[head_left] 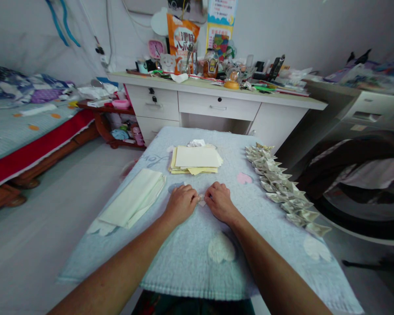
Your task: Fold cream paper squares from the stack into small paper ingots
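Observation:
Between my hands, low over the cloth-covered table, is a small piece of folded paper [202, 201], mostly hidden by my fingers. My left hand [183, 202] pinches its left side, and my right hand [219, 200] pinches its right side. Just beyond them lies a stack of yellowish paper sheets [197, 157] with a crumpled white scrap [196, 143] behind it. To the left rests a folded pale sheet [133, 197]. Rows of small folded paper pieces [282, 186] with pointed ends run along the table's right side.
A light blue cloth [190, 262] with pale patches covers the table. Behind it stands a white desk [216, 103] crowded with jars, a pink clock [155, 49] and an orange bag [182, 39]. A bed [36, 127] is at left, a front-loading washing machine [374, 118] at right.

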`<action>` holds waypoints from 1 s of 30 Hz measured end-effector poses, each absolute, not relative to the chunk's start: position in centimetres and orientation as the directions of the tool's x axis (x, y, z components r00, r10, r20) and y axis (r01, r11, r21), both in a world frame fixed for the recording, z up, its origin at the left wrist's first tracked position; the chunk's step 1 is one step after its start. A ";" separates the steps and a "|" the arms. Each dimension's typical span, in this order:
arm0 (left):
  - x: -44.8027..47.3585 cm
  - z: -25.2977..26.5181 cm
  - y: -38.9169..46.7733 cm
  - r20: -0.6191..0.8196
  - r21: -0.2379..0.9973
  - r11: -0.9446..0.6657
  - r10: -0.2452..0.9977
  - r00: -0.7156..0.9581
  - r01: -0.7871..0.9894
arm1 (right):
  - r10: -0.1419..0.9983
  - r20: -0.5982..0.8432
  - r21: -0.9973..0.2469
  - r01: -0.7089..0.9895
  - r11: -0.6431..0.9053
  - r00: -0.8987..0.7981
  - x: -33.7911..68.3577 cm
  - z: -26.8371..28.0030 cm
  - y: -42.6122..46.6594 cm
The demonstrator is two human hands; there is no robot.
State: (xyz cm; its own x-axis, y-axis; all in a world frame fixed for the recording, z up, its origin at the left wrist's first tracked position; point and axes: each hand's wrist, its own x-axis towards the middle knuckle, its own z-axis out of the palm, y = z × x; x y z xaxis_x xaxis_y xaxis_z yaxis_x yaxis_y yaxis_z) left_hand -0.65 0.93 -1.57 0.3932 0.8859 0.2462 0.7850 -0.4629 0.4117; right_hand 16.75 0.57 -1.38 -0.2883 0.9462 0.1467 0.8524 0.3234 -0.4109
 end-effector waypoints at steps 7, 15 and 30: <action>-0.5 -1.6 1.0 0.251 0.408 -0.442 0.896 0.367 0.799 | 0.959 0.189 -0.422 0.864 0.274 -0.212 16.6 -1.9 0.6; -0.1 -1.3 0.7 0.223 0.384 -0.345 0.935 0.277 0.856 | 0.975 0.166 -0.388 0.899 0.204 -0.150 16.1 -1.8 0.5; 0.2 -1.3 0.6 0.152 0.443 -0.271 0.962 0.226 0.855 | 0.976 0.162 -0.359 0.912 0.197 -0.147 15.9 -1.5 0.1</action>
State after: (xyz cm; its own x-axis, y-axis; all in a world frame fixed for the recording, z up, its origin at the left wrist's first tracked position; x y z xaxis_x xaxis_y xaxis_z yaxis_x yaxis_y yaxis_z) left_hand 0.19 0.63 -1.27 0.2263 0.9621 0.1519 0.8547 -0.2710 0.4427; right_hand 15.94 0.13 -1.46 -0.1468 0.9759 0.1615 0.9122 0.1967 -0.3593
